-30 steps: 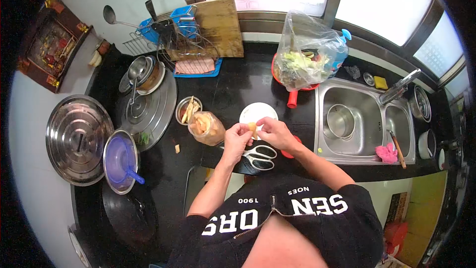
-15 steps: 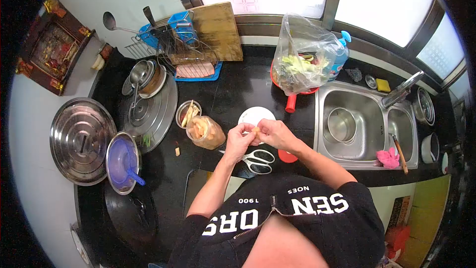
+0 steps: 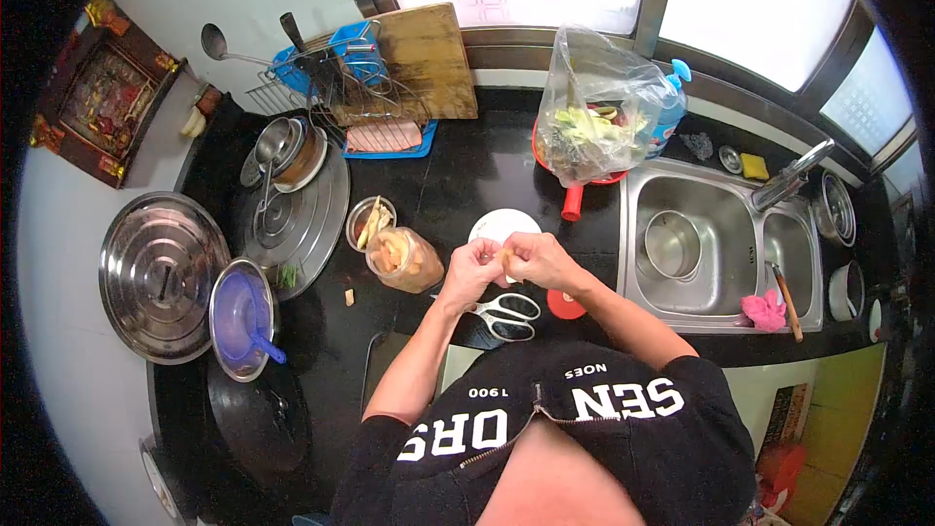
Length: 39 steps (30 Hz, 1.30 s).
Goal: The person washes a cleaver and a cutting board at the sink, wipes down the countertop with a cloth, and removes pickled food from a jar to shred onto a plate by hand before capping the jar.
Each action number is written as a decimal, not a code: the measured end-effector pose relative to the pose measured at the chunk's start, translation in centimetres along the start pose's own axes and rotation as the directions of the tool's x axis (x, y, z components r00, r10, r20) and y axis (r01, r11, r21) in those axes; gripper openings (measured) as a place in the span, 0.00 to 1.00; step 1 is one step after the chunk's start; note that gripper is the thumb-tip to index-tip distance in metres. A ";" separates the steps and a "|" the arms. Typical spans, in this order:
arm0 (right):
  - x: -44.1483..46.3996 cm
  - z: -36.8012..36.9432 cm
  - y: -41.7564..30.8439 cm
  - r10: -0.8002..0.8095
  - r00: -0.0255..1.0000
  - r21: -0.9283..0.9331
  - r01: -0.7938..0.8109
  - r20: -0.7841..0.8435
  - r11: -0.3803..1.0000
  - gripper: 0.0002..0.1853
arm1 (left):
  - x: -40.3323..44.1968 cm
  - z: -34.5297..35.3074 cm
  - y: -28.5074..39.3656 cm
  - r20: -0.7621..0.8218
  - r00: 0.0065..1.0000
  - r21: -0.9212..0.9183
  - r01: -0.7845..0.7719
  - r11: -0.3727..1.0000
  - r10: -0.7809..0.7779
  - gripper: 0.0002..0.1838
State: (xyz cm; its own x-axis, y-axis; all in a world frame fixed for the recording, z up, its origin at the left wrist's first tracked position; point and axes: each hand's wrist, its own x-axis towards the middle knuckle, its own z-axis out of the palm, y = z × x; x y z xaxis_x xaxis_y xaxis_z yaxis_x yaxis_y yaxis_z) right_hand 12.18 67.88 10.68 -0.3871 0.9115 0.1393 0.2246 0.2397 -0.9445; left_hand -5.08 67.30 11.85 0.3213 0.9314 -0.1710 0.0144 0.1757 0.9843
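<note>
The left hand (image 3: 469,274) and right hand (image 3: 542,263) were together by the near edge of the white plate (image 3: 501,223), pinching a small tan piece (image 3: 506,258), maybe so it wouldn't slip. The scissors (image 3: 487,311) lay nearer than the plate; the jar (image 3: 415,271) stood left of it, likely for easy reach.

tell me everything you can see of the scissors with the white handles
The scissors have two white, plastic-looking loop handles, with dark surface showing through the loops. They lie on the black counter, handles toward the person's right, blades toward the left. The wrist of the left hand crosses in front, hiding most of the blades; whether it touches them isn't clear.
</note>
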 end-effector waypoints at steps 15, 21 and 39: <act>0.5 -0.3 1.7 0.344 0.936 0.653 -0.304 0.072 0.693 0.07 | -0.6 0.0 -2.0 -0.074 0.996 -0.474 -0.076 0.878 0.046 0.05; 0.7 -0.2 1.8 0.382 0.924 0.717 -0.277 0.017 0.640 0.07 | -1.0 0.0 -2.3 -0.131 0.989 -0.486 -0.126 0.865 0.071 0.05; -2.5 4.6 0.7 0.207 0.930 -0.228 -0.139 0.304 0.964 0.12 | -11.9 -9.3 -2.3 -0.529 0.839 -0.029 0.130 0.991 -0.126 0.06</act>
State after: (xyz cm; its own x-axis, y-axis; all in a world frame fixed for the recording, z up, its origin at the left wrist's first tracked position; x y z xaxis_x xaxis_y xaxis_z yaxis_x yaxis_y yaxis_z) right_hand 9.16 64.25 8.25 -0.5853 0.7957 -0.1561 0.4747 0.1802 -0.8615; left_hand -17.75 58.80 11.21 -0.2336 0.9280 -0.2902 0.0287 0.3049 0.9520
